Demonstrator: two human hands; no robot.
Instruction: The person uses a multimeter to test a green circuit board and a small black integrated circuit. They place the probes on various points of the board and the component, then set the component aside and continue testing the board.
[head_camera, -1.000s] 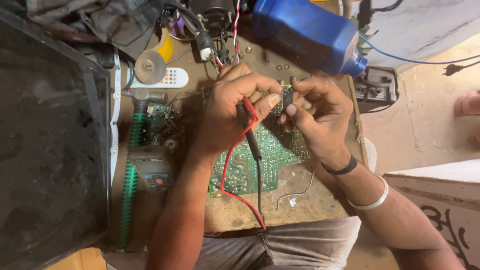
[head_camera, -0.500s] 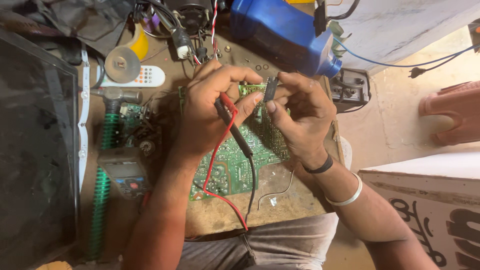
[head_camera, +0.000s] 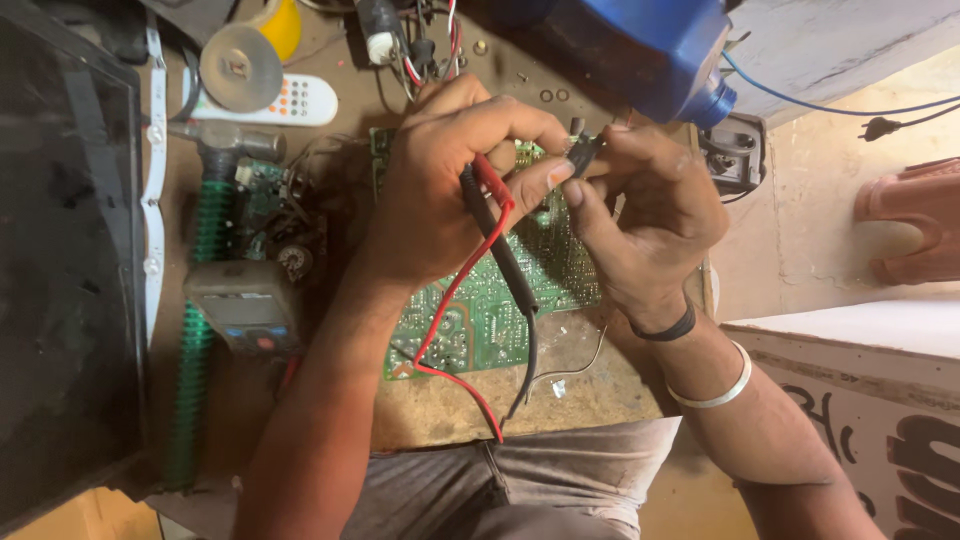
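Note:
My left hand (head_camera: 450, 190) grips two multimeter probes (head_camera: 497, 235), one red and one black, whose leads trail down toward my lap. My right hand (head_camera: 645, 220) pinches a small dark component (head_camera: 583, 152) between thumb and fingers, and the left thumb touches it too. Both hands hover over a green circuit board (head_camera: 480, 320) lying on the worn wooden bench. The probe tips are hidden behind my fingers.
A multimeter (head_camera: 245, 305) lies left of the board beside a green ribbed hose (head_camera: 195, 330). A dark flat screen (head_camera: 60, 260) fills the left side. A white remote (head_camera: 290, 100), a tape roll (head_camera: 240, 65) and a blue container (head_camera: 640, 50) sit at the back.
The view has shifted, so the bench appears lower and further left. My hands stay together over the board, with the probes and the component still held.

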